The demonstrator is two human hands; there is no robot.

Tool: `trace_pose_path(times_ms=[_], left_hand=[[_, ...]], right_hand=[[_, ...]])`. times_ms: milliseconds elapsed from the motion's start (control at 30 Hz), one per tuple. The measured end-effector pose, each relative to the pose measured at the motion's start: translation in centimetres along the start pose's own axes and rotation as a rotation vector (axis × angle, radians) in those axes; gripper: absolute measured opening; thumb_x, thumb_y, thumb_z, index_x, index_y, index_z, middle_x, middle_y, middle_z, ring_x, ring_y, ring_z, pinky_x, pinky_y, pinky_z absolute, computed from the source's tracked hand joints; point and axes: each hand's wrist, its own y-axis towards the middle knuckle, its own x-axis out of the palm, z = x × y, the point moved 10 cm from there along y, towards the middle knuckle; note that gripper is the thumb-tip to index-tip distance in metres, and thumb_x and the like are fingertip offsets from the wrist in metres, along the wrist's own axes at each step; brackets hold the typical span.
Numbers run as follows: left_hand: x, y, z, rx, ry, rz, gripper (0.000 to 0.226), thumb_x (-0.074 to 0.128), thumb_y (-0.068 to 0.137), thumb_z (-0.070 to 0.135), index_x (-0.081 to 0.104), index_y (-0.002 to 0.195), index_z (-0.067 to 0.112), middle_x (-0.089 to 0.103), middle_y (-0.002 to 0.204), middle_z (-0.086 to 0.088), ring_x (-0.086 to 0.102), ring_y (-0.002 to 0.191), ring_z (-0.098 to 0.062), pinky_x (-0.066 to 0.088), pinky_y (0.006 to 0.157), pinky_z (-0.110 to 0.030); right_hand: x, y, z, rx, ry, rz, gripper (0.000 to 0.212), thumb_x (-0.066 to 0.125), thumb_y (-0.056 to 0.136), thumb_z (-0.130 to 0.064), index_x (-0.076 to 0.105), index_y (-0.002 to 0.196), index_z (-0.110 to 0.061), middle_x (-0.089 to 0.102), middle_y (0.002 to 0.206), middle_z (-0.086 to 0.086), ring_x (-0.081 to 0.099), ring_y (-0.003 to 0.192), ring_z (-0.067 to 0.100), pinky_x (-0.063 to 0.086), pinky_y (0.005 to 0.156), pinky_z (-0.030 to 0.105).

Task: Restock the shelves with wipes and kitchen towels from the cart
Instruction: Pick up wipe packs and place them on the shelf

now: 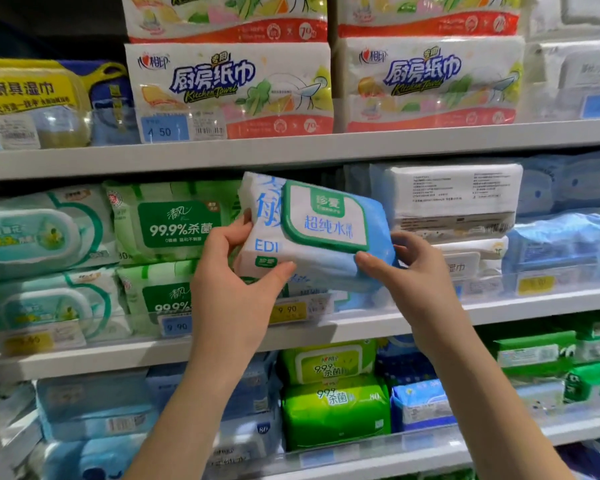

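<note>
Both bare forearms rise from the bottom edge of view, nearest the camera. The left hand [232,271] and right hand [420,271] are raised to the middle tier of the white metal shelving [499,310].

Stock noted, by size: white plastic-wrapped kitchen towel packs [229,88] stacked on the upper tier; green-and-white wet wipe packs [174,223] stacked two high toward the left of the middle tier; a flat white pack with small printed text [447,195] toward the right of that tier.

Item in hand: a soft white-and-blue plastic pack of wet wipes [312,265] with a green-rimmed rigid flip lid [326,216]. It is held clear of the shelf, in front of the gap between the green packs and the white pack, above the front edge where a yellow price tag [288,310] sits. The lid face is turned to the camera and the right end sits lower than the left.

Grip: the left fingers curl behind the left end, with the thumb pressed on the lower front face. The right thumb clamps the lower front edge just under the lid, and its fingers wrap behind the right end. Both hands are closed on the pack, one at each end.

Handling assessment: probably weighty for its size, being wet stock, and pliable. The film looks smooth and may slip. Hold it by the two ends, not by the lid, which could pop open. It is not fragile and should tolerate being pushed flat into the gap.
</note>
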Motion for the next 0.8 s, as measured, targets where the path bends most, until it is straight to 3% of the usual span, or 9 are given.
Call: trace_pose_path(times_ms=[100, 167, 267, 333, 433, 500, 567, 667, 800], left_hand=[[0.3, 0.8, 0.7, 0.082, 0.022, -0.047, 0.051, 0.079, 0.07, 0.0, 0.045, 0.092, 0.032, 0.047, 0.118, 0.028, 0.047, 0.102, 0.026, 0.038, 0.082, 0.003], [0.5, 1.4, -0.1, 0.074, 0.027, -0.046, 0.049, 0.079, 0.071, 0.003, 0.044, 0.091, 0.031, 0.052, 0.122, 0.022, 0.054, 0.104, 0.016, 0.043, 0.084, -0.004], [1.6, 2.0, -2.0, -0.005, -0.056, -0.058, 0.04, 0.075, 0.077, 0.003, 0.045, 0.089, 0.026, 0.054, 0.112, 0.025, 0.062, 0.097, 0.007, 0.051, 0.084, -0.015], [2.2, 2.3, -2.7, -0.004, -0.03, -0.029, 0.039, 0.073, 0.079, 0.001, 0.045, 0.088, 0.027, 0.052, 0.108, 0.028, 0.06, 0.094, 0.01, 0.049, 0.082, -0.011], [2.4, 3.0, -3.4, 0.045, 0.108, 0.061, 0.036, 0.075, 0.077, 0.004, 0.047, 0.091, 0.023, 0.059, 0.111, 0.015, 0.059, 0.092, 0.001, 0.046, 0.083, -0.008], [2.4, 3.5, -4.0, 0.054, 0.184, 0.106, 0.034, 0.075, 0.077, 0.005, 0.05, 0.096, 0.019, 0.063, 0.111, 0.006, 0.055, 0.091, -0.001, 0.043, 0.077, -0.004], [2.2, 3.7, -4.5, 0.044, 0.238, 0.138, 0.032, 0.075, 0.077, 0.007, 0.054, 0.099, 0.015, 0.064, 0.112, 0.002, 0.054, 0.093, -0.004, 0.041, 0.075, -0.009], [2.0, 3.8, -4.7, 0.054, 0.319, 0.171, 0.033, 0.074, 0.078, 0.009, 0.055, 0.105, 0.01, 0.064, 0.11, -0.001, 0.057, 0.098, -0.015, 0.042, 0.078, -0.023], [2.5, 4.0, -4.3, 0.085, 0.426, 0.132, 0.052, 0.072, 0.082, 0.012, 0.048, 0.128, 0.012, 0.059, 0.117, -0.003, 0.055, 0.101, -0.015, 0.038, 0.078, -0.019]], right_hand=[[0.0, 0.1, -1.7, -0.125, -0.014, 0.069, 0.034, 0.076, 0.077, -0.013, 0.058, 0.103, -0.025, 0.065, 0.098, -0.011, 0.063, 0.083, -0.004, 0.054, 0.073, 0.02], [0.0, 0.3, -3.1, -0.23, -0.072, 0.11, 0.036, 0.075, 0.077, -0.013, 0.055, 0.105, -0.025, 0.062, 0.097, -0.018, 0.061, 0.085, -0.009, 0.052, 0.074, 0.018], [0.0, 0.7, -4.0, -0.345, -0.157, 0.144, 0.041, 0.075, 0.078, -0.011, 0.05, 0.104, -0.03, 0.058, 0.097, -0.025, 0.061, 0.092, -0.003, 0.05, 0.074, 0.014], [0.0, 1.0, -3.8, -0.392, -0.166, 0.157, 0.042, 0.075, 0.078, -0.007, 0.05, 0.104, -0.028, 0.062, 0.099, -0.017, 0.062, 0.095, 0.002, 0.052, 0.074, 0.016], [-0.1, 1.5, -3.3, -0.458, -0.197, 0.191, 0.045, 0.075, 0.076, -0.003, 0.049, 0.105, -0.024, 0.064, 0.104, -0.001, 0.063, 0.097, 0.012, 0.056, 0.077, 0.027], [0.2, 1.9, -3.0, -0.495, -0.228, 0.205, 0.046, 0.075, 0.075, -0.002, 0.048, 0.106, -0.023, 0.063, 0.102, 0.002, 0.062, 0.094, 0.016, 0.055, 0.078, 0.031], [0.8, 2.4, -2.6, -0.512, -0.28, 0.201, 0.044, 0.076, 0.074, -0.004, 0.052, 0.106, -0.02, 0.063, 0.1, 0.002, 0.061, 0.091, 0.019, 0.054, 0.075, 0.034], [1.3, 3.2, -2.2, -0.521, -0.521, 0.302, 0.045, 0.081, 0.069, -0.014, 0.059, 0.108, -0.01, 0.062, 0.098, 0.005, 0.051, 0.095, 0.02, 0.049, 0.067, 0.037], [2.3, 3.4, -2.8, -0.674, -0.787, 0.352, 0.048, 0.087, 0.061, -0.017, 0.062, 0.098, 0.0, 0.066, 0.093, 0.013, 0.054, 0.089, 0.033, 0.044, 0.059, 0.032]])
